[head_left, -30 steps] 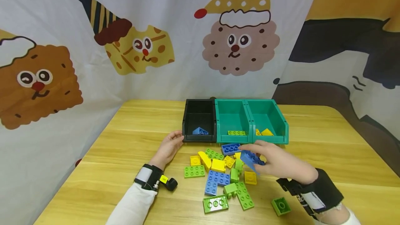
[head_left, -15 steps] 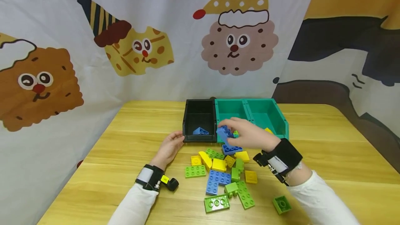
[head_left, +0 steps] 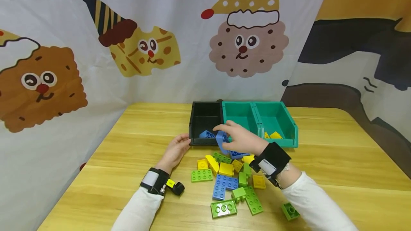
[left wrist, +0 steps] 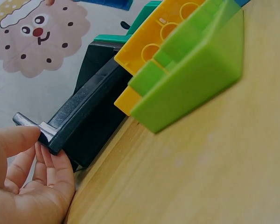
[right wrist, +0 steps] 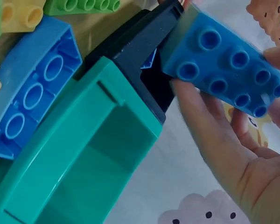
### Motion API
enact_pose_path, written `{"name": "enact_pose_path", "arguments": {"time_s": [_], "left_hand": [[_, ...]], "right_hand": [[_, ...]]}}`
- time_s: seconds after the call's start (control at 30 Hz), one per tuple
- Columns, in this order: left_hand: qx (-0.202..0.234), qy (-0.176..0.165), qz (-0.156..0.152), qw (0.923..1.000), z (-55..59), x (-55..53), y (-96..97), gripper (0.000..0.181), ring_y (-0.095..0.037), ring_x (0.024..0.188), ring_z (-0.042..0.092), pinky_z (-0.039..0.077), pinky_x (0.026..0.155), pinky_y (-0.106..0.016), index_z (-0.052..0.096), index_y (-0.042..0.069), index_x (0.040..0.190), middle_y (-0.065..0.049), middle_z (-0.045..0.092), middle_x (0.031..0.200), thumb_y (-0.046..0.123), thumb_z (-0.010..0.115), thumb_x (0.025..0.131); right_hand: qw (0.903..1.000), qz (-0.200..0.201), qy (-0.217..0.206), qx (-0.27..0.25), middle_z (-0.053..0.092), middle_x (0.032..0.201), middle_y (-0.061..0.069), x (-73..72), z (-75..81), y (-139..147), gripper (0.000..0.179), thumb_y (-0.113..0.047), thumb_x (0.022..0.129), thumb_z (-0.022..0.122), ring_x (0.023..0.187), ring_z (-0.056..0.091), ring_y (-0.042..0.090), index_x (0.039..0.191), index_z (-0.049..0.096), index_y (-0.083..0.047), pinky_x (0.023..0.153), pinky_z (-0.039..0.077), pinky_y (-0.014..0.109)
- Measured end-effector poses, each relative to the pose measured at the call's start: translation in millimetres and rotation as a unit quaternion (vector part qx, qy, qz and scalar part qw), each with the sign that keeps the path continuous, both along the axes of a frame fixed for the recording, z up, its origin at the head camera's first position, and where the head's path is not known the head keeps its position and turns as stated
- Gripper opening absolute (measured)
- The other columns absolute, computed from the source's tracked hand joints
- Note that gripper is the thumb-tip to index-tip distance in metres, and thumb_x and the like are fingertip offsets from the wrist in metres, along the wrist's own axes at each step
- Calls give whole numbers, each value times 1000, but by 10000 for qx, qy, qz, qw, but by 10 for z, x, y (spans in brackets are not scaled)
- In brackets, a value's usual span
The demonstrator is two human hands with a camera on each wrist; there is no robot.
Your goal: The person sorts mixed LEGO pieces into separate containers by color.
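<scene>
In my right hand (head_left: 242, 139) is a blue toy building brick (right wrist: 224, 60) with two rows of studs, pinched between thumb and fingers. That brick is over the front right corner of the black bin (head_left: 205, 142), close to the neighbouring green bin (right wrist: 107, 158). My left hand (head_left: 173, 152) grips the black bin's front left corner, thumb on the rim and fingers beneath, as the left wrist view shows. A blue brick (head_left: 206, 134) lies inside the black bin. Beneath my right hand, another blue brick (right wrist: 35, 88) lies upside down on the table.
Several loose yellow, green and blue bricks lie before the bins, among them a green plate brick (head_left: 223, 209) and a yellow block (head_left: 226, 169). A single green brick (head_left: 290, 211) sits near my right sleeve. The right-hand green bin (head_left: 293, 131) contains yellow pieces (head_left: 275, 135).
My right hand has carried the blue brick left, from above the loose bricks past the middle bin to the black bin's edge. The left hand stays on the bin's corner.
</scene>
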State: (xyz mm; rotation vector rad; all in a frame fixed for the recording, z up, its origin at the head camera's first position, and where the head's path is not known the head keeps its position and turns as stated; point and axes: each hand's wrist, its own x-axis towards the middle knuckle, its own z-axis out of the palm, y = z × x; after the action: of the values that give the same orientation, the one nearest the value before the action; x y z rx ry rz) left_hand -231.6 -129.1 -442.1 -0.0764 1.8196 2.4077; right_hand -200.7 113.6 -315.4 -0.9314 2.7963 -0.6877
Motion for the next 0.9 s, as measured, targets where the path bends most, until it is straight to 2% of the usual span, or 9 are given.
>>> {"name": "enact_pose_path", "arguments": {"time_s": [0.13,0.27,0.4,0.6,0.9], "left_hand": [[37,-38,19,10000,19,0,14,26,-8,85,52,46,80,-20,48,-3,120,1,52,98,-1,50,94],[36,-29,25,10000,18,-3,23,24,-8,84,51,46,80,-20,48,-3,118,1,52,99,0,50,94],[-32,-55,27,10000,18,-7,20,25,-9,85,50,46,79,-19,47,-3,120,-1,51,101,-1,49,95],[-143,-43,-44,9999,30,-5,13,28,-9,89,51,46,81,-18,46,-4,123,-1,51,104,1,49,96],[-54,-53,-75,9999,40,12,9,22,-9,87,51,45,82,-19,48,-1,117,1,51,100,1,50,95]], "right_hand": [[9993,-44,285,-221,47,108,11,-42,-15,-50,41,-13,85,63,70,47,14,126,56,-11,63,44,25],[9966,-116,669,-456,49,111,12,-110,-52,-103,39,-11,86,64,73,50,15,123,56,-10,66,47,24],[9941,-281,930,-475,52,116,13,-196,-112,-140,37,-11,86,65,78,50,17,122,57,-7,69,49,25],[9936,-407,1056,-61,56,116,12,-301,-188,-195,36,-6,85,66,82,52,19,120,59,-8,73,50,28],[9890,-128,1439,303,59,116,12,-330,-254,-330,43,3,83,66,89,61,22,123,54,-7,80,54,30]]}}
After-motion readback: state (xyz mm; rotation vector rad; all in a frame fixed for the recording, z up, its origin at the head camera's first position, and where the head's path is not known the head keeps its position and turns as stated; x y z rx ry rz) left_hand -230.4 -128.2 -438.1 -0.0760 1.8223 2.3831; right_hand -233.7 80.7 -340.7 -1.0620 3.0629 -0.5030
